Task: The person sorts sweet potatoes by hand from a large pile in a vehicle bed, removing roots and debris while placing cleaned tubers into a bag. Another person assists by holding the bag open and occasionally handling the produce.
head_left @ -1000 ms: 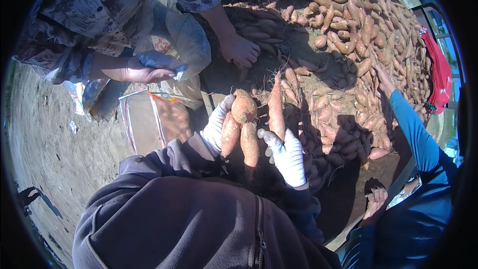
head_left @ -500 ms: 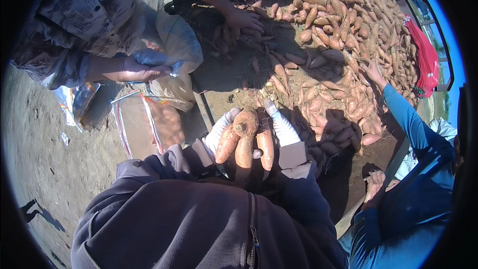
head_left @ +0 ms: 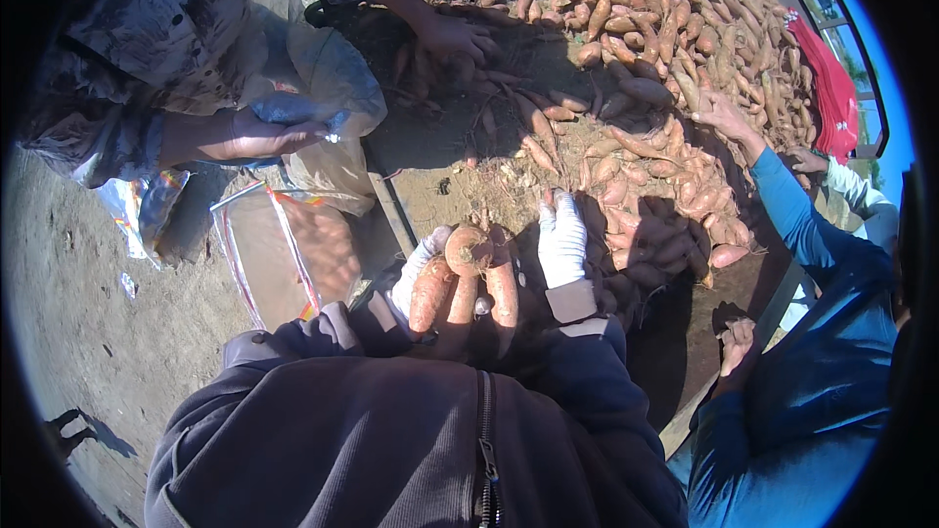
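Note:
My left hand (head_left: 415, 272), in a white glove, is closed around a bunch of several sweet potatoes (head_left: 430, 295) held in front of my jacket. One of them points its round end up at the top of the bunch. My right hand (head_left: 561, 246), gloved white with bare fingertips, is apart from the bunch with its fingers stretched forward. It holds nothing that I can see. Just beyond it and to its right lie loose sweet potatoes (head_left: 626, 191) on the soil-strewn bed (head_left: 421, 176).
A large heap of sweet potatoes (head_left: 685, 29) fills the far right. Across from me, a person's hand (head_left: 455, 39) touches roots and the other holds a plastic bag (head_left: 337, 78). At right, a blue-sleeved arm (head_left: 797, 205) reaches into the heap. A clear bag (head_left: 313, 244) stands at left.
My right hand has come off the bunch and moved right. The bunch, in my left hand, has shifted slightly left and down. Another person's light sleeve has appeared at the right.

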A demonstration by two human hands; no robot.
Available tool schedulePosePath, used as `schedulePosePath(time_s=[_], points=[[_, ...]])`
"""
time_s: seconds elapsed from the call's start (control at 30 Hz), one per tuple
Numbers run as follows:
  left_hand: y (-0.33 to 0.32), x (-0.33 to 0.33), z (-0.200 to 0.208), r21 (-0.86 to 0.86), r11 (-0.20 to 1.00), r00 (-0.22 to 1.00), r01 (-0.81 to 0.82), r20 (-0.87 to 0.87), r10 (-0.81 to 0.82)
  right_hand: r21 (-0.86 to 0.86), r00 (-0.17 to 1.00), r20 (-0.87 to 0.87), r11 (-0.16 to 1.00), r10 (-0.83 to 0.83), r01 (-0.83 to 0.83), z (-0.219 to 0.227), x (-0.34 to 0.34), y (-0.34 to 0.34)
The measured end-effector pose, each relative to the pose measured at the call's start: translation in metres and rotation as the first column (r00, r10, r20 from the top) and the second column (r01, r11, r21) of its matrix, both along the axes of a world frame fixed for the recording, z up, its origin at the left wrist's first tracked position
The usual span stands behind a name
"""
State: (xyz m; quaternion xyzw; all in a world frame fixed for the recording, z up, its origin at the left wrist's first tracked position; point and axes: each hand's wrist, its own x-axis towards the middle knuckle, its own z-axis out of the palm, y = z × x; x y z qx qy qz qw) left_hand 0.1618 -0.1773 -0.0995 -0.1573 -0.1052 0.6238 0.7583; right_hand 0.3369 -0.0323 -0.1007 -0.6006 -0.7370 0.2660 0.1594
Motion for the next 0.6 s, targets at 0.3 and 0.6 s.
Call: schedulePosePath(time_s=[0.3, 0.6], points=[[0.067, -0.071, -0.044, -0.257, 0.934, 0.961, -0.248, -0.185, 0.204, -0.570, 0.867, -0.477, 0.701, 0.143, -0.429, 0.022, 0.009, -0.082], [0.009, -0.067, -0.040, 0.104, 0.959, 0.810, -0.263, -0.516, 0.278, -0.302, 0.644, -0.011, 0.611, 0.765, -0.732, 0.054, -0.051, -0.134]])
